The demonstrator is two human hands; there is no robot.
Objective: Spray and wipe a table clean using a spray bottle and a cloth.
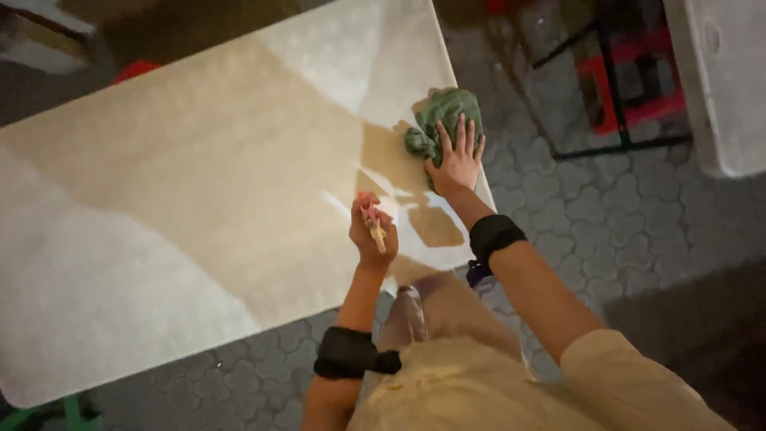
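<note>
One pale table (199,183) — one green cloth (444,120), two hands.

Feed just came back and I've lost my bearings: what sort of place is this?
Probably an outdoor eating or stall area. The floor is interlocking paving, a plain white table stands on it, and red stools sit nearby. The right hand presses a green cloth on the table.

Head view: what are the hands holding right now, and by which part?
Left hand grips a small pink-and-yellow object around its middle. Right hand presses flat on a green cloth, not gripping it.
</note>
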